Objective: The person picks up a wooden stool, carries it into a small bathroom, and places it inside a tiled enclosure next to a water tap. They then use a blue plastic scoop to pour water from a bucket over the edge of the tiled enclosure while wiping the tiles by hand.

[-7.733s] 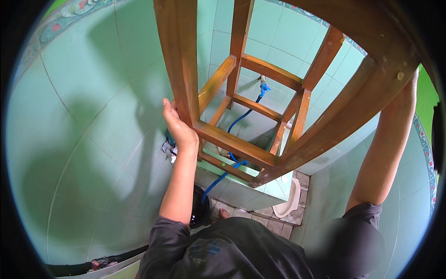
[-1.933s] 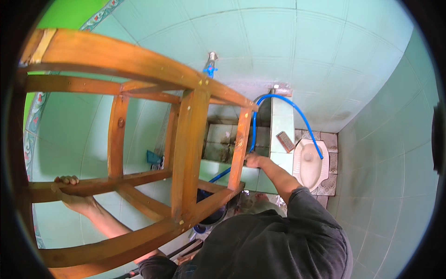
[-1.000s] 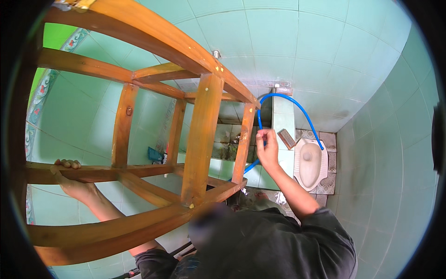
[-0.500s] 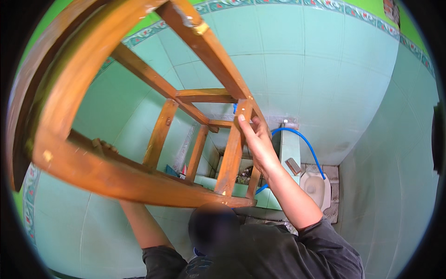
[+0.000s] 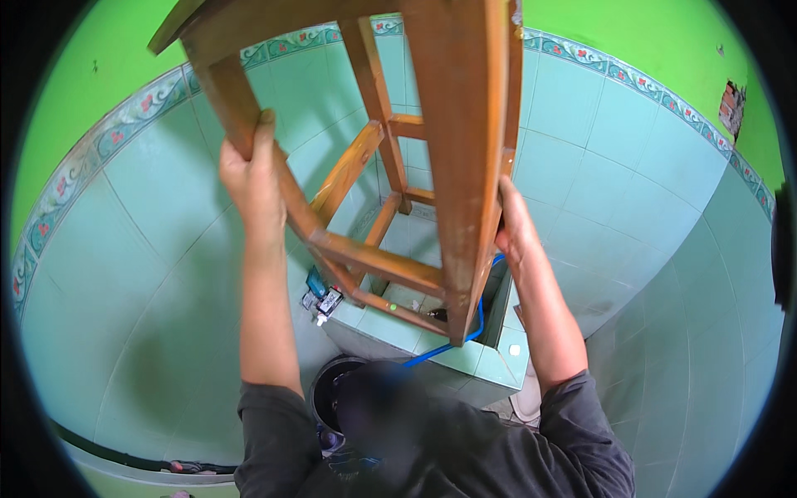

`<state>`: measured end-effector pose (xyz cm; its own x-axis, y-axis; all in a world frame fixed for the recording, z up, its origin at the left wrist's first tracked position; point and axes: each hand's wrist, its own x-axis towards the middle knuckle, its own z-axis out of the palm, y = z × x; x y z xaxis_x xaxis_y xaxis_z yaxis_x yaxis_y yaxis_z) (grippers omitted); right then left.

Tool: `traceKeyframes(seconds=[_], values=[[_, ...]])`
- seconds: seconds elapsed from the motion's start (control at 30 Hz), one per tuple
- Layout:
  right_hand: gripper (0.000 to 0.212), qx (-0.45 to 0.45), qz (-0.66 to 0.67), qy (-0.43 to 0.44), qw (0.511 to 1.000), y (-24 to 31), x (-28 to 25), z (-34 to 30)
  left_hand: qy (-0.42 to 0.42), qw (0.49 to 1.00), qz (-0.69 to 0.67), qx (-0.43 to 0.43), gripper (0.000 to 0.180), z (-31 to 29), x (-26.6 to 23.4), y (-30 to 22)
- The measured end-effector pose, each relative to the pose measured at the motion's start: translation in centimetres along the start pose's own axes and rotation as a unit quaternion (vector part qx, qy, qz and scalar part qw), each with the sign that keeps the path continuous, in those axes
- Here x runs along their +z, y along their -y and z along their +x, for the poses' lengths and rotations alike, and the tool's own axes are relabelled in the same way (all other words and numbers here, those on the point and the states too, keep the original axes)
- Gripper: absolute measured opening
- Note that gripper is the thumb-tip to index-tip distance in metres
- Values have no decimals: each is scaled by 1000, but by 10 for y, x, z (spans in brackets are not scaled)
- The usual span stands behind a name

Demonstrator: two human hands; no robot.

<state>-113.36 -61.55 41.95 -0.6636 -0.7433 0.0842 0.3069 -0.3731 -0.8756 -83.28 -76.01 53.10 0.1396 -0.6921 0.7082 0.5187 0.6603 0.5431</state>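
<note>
We see a wooden stool frame point(image 5: 415, 166) raised overhead in a green-tiled bathroom. The left hand point(image 5: 249, 178) is wrapped around one leg, and the right hand point(image 5: 513, 228) grips another, above a tiled water basin point(image 5: 465, 361).

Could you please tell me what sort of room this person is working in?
Most likely a small bathroom: pale green glazed wall tiles with a patterned border, a tiled water basin with a blue hose, and part of a white toilet beside it.

We raise both arms overhead: our left hand point(image 5: 251, 184) clenches at upper left, our right hand point(image 5: 513, 224) grips at centre right.
</note>
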Motion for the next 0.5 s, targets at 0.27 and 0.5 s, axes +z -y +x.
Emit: traceKeyframes(seconds=[0.27, 0.5], values=[[41, -3, 66, 21, 998, 13, 26, 3, -5, 999, 43, -6, 30, 18, 12, 4], [27, -26, 94, -7, 995, 2, 17, -19, 11, 1000, 22, -17, 34, -1, 10, -3]])
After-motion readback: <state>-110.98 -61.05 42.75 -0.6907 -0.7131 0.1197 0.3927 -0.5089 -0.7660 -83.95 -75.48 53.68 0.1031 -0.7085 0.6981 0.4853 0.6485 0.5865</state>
